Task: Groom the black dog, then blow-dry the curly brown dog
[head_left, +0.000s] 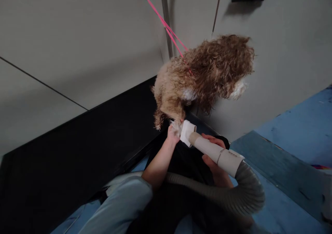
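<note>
Hands: both of mine are busy, one on the dog, one on the dryer.
Left hand [173,134]: it is closed around the dog's paw [177,125], at the lower end of the hind leg, holding it out toward the nozzle.
Right hand [215,161]: it is wrapped from below around the dryer tube [216,152]; the fingers show on the far side of the tube, the palm under it.
Nozzle [187,132]: white, flat-mouthed, at the tube's front end, just beside the paw and almost touching my left hand.
Tube axis: it runs from lower right up to upper left, mouth aimed at the paw.
Hose [233,196]: grey, ribbed, looping from the tube's back end down across my lap.
Dog [204,73]: curly brown coat, standing on the black bench [77,151], up and ahead of both hands, head turned to the right.
Leash [166,25]: pink, taut, rising from the dog's neck to the upper left.
Nearer hand: the left one is on the dog; the right stays back on the tube.
Floor [298,130]: blue, to my right.
</note>
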Tool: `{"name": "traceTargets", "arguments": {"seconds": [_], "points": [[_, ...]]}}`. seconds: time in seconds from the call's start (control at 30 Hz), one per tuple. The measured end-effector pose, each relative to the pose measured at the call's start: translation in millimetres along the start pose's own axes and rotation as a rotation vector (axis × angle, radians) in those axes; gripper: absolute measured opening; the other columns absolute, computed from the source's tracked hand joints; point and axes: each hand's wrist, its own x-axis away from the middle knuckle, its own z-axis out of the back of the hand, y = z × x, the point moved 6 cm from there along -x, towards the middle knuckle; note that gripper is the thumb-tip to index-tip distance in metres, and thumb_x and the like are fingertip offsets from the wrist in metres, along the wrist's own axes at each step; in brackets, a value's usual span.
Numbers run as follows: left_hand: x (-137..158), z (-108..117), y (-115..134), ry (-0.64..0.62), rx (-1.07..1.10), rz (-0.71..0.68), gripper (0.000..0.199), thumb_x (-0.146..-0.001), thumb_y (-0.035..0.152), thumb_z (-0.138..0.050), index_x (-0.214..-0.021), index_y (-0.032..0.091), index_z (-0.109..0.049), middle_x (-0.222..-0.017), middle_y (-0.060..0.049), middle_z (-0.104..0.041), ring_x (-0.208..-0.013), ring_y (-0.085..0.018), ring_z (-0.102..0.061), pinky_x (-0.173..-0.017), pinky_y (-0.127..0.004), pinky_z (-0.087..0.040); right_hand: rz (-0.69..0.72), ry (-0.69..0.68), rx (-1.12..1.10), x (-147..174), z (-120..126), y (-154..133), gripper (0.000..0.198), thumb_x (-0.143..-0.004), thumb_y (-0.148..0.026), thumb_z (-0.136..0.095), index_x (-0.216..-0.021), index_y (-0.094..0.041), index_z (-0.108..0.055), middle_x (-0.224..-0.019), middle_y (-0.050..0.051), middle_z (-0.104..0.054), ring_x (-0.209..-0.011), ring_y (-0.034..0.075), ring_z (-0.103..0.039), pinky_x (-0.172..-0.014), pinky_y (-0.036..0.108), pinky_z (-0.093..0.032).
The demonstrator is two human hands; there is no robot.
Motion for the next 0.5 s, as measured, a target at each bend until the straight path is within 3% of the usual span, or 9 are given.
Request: {"name": "traceTargets", "arguments": {"seconds": [0.13, 0.23, 0.5], "points": [[2, 7, 4, 0.026, 0.023, 0.048, 0.014, -0.086, 0.017, -0.054, -0.078, 0.016, -0.067, -0.069, -0.004, -0.070, -0.062, -0.016, -0.067, -0.072, -0.029, -0.058, -0.014, -0.095, 0.010, -7, -10, -3, 0.051, -0.062, -0.015, -0.079, -0.106, -0.037, -0.064, -0.120, 0.000, -0.071, -0.124, 0.028, -0.062, -0.115, 0.057, -0.041], [2, 5, -1, -0.006, 0.023, 0.186, 0.021, -0.090, 0.019, -0.051, -0.079, 0.014, -0.068, -0.065, -0.004, -0.068, -0.057, -0.016, -0.064, -0.065, -0.027, -0.055, -0.013, -0.188, -0.004, -13, -19, 0, 0.050, -0.063, -0.015, -0.078, -0.107, -0.032, -0.064, -0.121, 0.001, -0.071, -0.120, 0.026, -0.064, -0.110, 0.051, -0.046], [-6, 0, -21, -0.082, -0.034, 0.305, 0.031, -0.094, 0.036, -0.056, -0.073, 0.015, -0.065, -0.068, -0.008, -0.070, -0.065, -0.022, -0.069, -0.069, -0.035, -0.056, 0.071, -0.114, 0.047, -22, -28, -16, 0.049, -0.056, -0.012, -0.079, -0.099, -0.032, -0.068, -0.115, -0.001, -0.073, -0.115, 0.026, -0.067, -0.110, 0.049, -0.047]]}}
